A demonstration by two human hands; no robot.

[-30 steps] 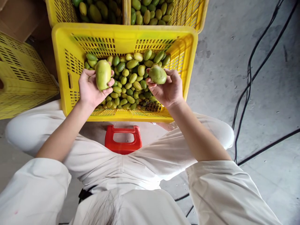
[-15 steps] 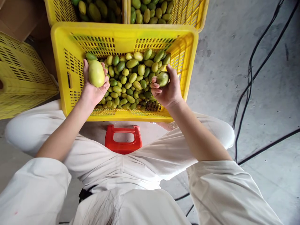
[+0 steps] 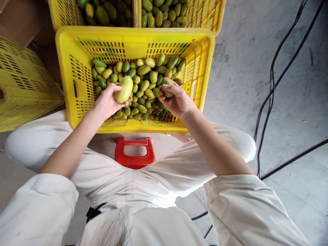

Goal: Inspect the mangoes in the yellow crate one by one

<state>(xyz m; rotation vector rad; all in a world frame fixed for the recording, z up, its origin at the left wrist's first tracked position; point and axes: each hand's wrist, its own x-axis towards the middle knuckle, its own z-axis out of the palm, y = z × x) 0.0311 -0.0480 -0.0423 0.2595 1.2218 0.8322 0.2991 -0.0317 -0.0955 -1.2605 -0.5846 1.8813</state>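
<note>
Honestly, with the left hand point(image 3: 108, 99) gripping a pale fruit point(image 3: 124, 89) and the right hand point(image 3: 180, 101) pinching a darker fruit point(image 3: 167, 90), both over the nearest yellow crate point(image 3: 135, 31), I'd squeeze gently to avoid bruising.

- 1 smooth, pale yellow-green, oblong fruit point(image 3: 125, 89), tilted, its upper end leaning rightward, held in the bare left hand point(image 3: 109, 99).
- 1 darker green, rounded fruit point(image 3: 167, 83), partly covered by the bare right hand point(image 3: 179, 99) holding it.
</note>
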